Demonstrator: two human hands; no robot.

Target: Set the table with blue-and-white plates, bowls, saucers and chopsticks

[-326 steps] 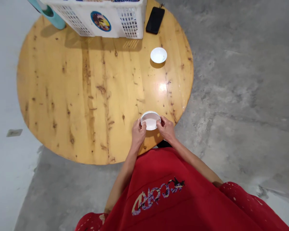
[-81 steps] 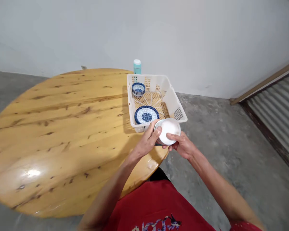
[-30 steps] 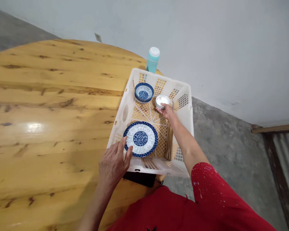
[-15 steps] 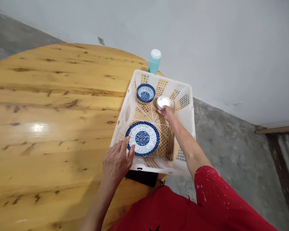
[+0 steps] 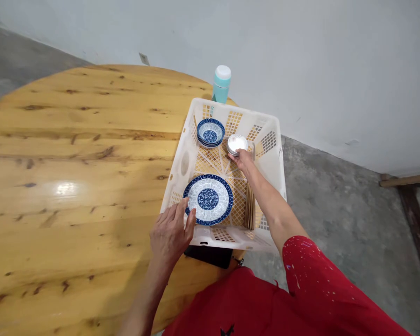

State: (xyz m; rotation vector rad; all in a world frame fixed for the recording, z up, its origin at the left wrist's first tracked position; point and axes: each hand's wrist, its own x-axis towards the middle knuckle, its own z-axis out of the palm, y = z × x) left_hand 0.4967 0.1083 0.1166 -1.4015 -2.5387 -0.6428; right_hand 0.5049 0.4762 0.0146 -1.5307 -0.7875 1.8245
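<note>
Right hand (image 5: 243,161) holding round white ceramic-looking bowls (image 5: 237,143), likely fragile, best rim-gripped; left hand (image 5: 171,231) spread at white plastic basket (image 5: 178,177) near-left corner.

The bare left hand (image 5: 171,228) shows its back, thumb parted, while the red-sleeved right arm (image 5: 277,211) stretches forward, its bare right hand (image 5: 242,160) gripping.

White dishes (image 5: 237,141), blue-patterned white plate (image 5: 208,199), white basket (image 5: 269,163)
</note>
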